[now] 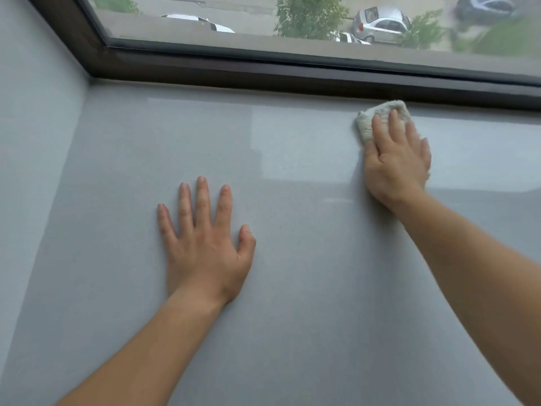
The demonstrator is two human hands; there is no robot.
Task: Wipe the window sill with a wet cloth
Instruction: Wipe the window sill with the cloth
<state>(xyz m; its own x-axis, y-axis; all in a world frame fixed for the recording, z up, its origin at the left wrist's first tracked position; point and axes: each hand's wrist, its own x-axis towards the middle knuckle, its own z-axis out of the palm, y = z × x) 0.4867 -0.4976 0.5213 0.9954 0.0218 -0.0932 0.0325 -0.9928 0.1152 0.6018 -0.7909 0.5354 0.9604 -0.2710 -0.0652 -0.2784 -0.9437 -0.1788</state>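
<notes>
right hand point(396, 161) pressing a folded cloth point(380, 118) flat on the window sill point(292, 273) against the dark frame point(292, 73), left hand point(205, 244) splayed empty; the cloth may bunch and skip the corner seam.

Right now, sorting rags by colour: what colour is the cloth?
Off-white cloth, under the right hand; head view.

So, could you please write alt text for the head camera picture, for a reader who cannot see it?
A person's right hand presses a pale folded cloth onto a grey window sill, close to the dark window frame. The left hand lies flat on the sill with fingers spread, holding nothing. Parked cars and trees show through the glass above.
</notes>
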